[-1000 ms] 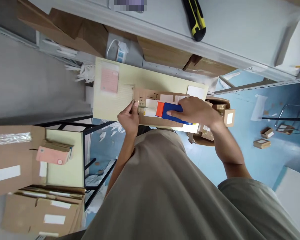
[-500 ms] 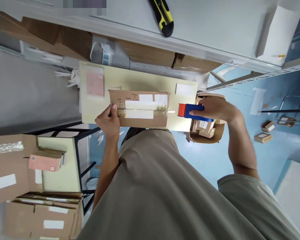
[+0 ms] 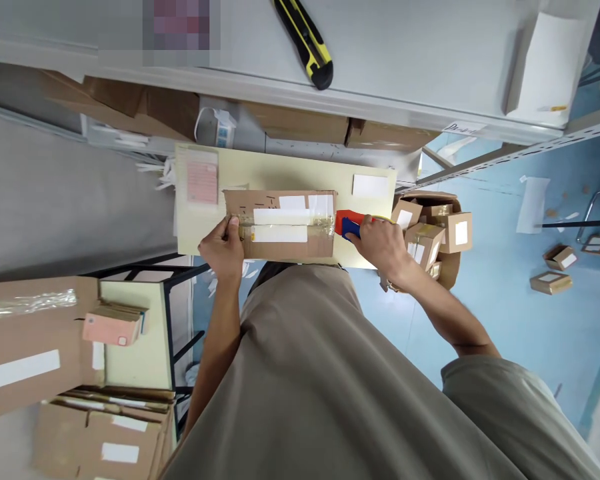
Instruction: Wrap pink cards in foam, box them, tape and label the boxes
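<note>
A brown cardboard box (image 3: 285, 249) with white labels and clear tape along its middle lies on the cream-coloured table (image 3: 280, 167). My left hand (image 3: 224, 248) grips the box's left end, thumb on top. In my right hand (image 3: 380, 243) is a red and blue tape dispenser (image 3: 349, 224), its red front against the right end of the box. The fingers wrap round its handle, hiding much of it. A pink printed slip (image 3: 203, 180) and a white paper (image 3: 371, 185) rest on the table to either side.
A yellow and black utility knife (image 3: 307, 47) lies on the grey shelf (image 3: 405, 60) above. Right of the table stands an open carton (image 3: 450, 267) of small boxes. Flattened cardboard (image 3: 115, 433) and a pink-topped stack (image 3: 113, 327) are at lower left.
My right hand has brought the tape dispenser leftward from beyond the table's right edge to the box's right end. My left hand keeps its hold; the whole view has shifted slightly.
</note>
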{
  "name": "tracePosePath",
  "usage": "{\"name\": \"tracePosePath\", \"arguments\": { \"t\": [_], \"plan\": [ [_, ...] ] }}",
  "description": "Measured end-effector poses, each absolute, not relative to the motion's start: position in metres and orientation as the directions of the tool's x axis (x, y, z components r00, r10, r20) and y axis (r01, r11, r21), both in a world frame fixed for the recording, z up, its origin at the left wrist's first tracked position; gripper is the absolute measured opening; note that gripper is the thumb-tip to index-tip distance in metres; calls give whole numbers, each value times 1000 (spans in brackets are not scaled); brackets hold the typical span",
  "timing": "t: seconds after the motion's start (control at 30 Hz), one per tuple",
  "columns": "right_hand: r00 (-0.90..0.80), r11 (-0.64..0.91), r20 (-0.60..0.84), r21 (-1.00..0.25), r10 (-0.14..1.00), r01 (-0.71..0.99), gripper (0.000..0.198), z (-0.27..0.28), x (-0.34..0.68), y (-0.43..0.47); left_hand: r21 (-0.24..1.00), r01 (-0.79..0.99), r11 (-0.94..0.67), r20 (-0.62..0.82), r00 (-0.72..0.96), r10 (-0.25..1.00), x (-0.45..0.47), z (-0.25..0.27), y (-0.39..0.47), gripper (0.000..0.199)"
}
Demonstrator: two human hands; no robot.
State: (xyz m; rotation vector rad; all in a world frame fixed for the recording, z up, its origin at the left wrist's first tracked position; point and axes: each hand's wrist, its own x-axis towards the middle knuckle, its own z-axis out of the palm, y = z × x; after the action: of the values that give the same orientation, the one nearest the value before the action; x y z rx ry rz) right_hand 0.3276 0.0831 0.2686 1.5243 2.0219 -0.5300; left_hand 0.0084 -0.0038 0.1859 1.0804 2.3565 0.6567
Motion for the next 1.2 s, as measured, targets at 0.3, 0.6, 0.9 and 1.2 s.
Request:
{"name": "tracePosePath", "arguments": {
  "t": [0.3,0.6,0.9,1.2],
  "plan": [
    [-88,98,-649,-20,756,995,49,246,340,85,554,604,573,-81,-647,759,5,183,3,49],
    [-70,8,-296,-207,953,978,46,320,364,114,709,666,-232,287,27,958,141,242,83,64],
    [-158,164,55,-139,986,977,54,358,342,218,685,567,-457,457,155,876,228,280,179,65],
    [-198,201,115,-14,973,979,65,308,334,271,720,680,-139,244,-61,968,117,237,72,57]
  ]
}}
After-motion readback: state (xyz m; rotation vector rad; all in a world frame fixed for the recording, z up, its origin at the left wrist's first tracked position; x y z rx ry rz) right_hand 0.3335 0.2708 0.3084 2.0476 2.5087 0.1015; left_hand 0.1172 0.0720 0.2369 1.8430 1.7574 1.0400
